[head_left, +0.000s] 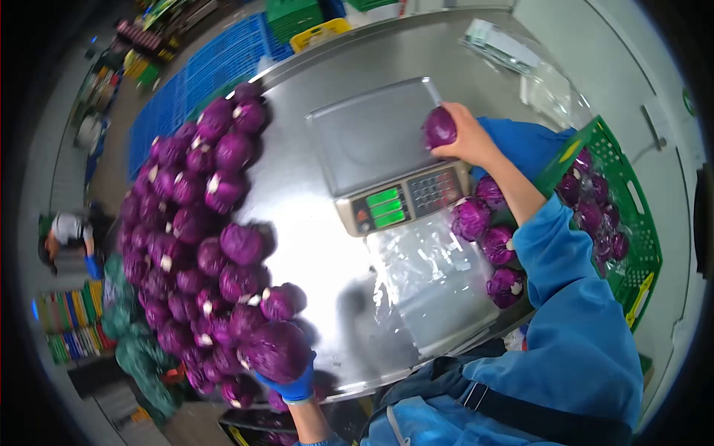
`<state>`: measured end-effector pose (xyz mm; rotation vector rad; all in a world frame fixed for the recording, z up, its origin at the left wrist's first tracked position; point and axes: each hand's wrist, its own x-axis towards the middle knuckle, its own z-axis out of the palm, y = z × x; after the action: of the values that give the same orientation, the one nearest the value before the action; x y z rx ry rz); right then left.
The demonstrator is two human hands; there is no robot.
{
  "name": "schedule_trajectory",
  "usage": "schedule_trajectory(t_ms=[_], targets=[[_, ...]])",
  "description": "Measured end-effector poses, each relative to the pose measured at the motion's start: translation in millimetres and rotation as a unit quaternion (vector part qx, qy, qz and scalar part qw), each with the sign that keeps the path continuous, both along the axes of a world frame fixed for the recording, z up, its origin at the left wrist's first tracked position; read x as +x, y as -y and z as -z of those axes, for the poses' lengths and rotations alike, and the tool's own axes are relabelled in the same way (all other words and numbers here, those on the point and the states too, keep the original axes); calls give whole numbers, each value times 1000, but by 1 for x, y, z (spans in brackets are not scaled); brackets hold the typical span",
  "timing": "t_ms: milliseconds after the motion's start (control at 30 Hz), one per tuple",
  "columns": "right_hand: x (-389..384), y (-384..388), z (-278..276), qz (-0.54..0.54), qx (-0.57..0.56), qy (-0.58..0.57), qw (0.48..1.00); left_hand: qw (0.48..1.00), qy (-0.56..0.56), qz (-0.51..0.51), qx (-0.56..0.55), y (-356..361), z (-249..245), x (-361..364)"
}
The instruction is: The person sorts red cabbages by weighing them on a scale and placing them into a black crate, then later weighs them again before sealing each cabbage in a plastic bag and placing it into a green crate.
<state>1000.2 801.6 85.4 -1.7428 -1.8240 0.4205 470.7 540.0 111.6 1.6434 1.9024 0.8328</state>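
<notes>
Right hand (470,140): bare, wrapped around a small red cabbage (439,128), which is held at the far right edge of the scale (368,141) pan. Whether the head rests on the pan or is kept just above it cannot be told. The fingers are hidden behind the cabbage.

Left hand (295,386): seen in a blue glove, cupped under a large red cabbage (277,349) at the near end of the heap (197,215). Most of the palm is covered by the head, and the forearm is cut off at the lower edge.

The scale's green display is lit, but the digits are too small to be read.

Clear plastic bags (435,279) are spread on the steel table (312,245) in front of the scale; their outlines are lost in glare.

Four loose cabbages (491,241) are lined beside the right forearm and partly covered by the sleeve.

A green crate (632,223) of wrapped heads is tilted at the table's right end; its lower part is hidden by the shoulder.

Another person (71,232) is noted far left, small and blurred by lens distortion.
</notes>
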Motion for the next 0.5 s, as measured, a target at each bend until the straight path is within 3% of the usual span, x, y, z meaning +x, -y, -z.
schedule_trajectory(t_ms=[67, 100, 133, 200, 267, 300, 333, 367, 400, 433, 500], targets=[[-5, -13, -5, 4, 14, 40, 999, 985, 160, -25, -52, 55, 2, -21], [-15, -13, -19, 37, -39, 12, 999, 964, 251, -38, -77, 79, -3, -26], [-14, -17, -12, 33, -73, -55, 995, 910, 402, -75, -63, 101, -4, -33], [-56, 19, -40, -26, -145, -320, 936, 716, 679, -161, -1, 147, -7, -44], [-101, 69, -44, -85, -222, -552, 799, 621, 754, -214, 18, 196, -12, -61], [-107, 89, -14, -38, -311, -667, 676, 596, 766, -239, 31, 239, 8, -77], [-143, 123, -7, -66, -337, -732, 588, 571, 779, -257, 45, 281, 26, -90], [-175, 153, 13, -90, -350, -734, 575, 618, 731, -278, 72, 301, 14, -98], [-223, 185, 13, -135, -388, -701, 583, 612, 720, -313, 89, 335, 13, -105], [-276, 220, 11, -205, -439, -680, 551, 606, 711, -341, 101, 370, 15, -118], [-361, 284, 10, -212, -573, -614, 500, 569, 716, -377, 148, 437, 24, -142]])
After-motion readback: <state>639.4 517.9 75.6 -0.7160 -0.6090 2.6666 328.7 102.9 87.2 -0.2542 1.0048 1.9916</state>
